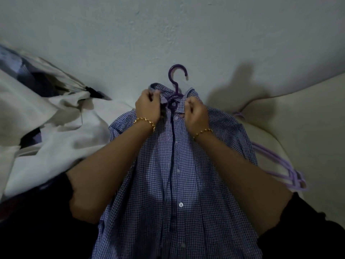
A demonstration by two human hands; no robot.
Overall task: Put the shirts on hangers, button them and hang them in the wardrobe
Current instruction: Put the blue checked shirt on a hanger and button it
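Far left: heap of pale fabric, crumpled, with darker checked cloth showing at its upper edge, lying close against the wall. Centre-left: left hand, gold bracelet at the wrist, fingers curled tight and gripping the left side of the collar. Centre: blue-and-white checked shirt, front facing the camera, spread between both forearms. Long axis runs from the hem nearest the camera to the collar farthest away, collar pointing toward the wall. Carries a dark purple hanger inside the neck opening. Hook stands clear above the collar, stem in line with the shirt's long axis, hook tip curling over to the right. Shows a narrow dark gap between the two front edges down the middle, with one white button low on the right-hand edge. Centre-right: right hand, second gold bracelet at the wrist, fingers curled into a fist and pinching the right side of the collar just beside the hanger stem. Right: bundle of pale lilac hangers, partly under the shirt's sleeve, lying on a cream cushioned surface.
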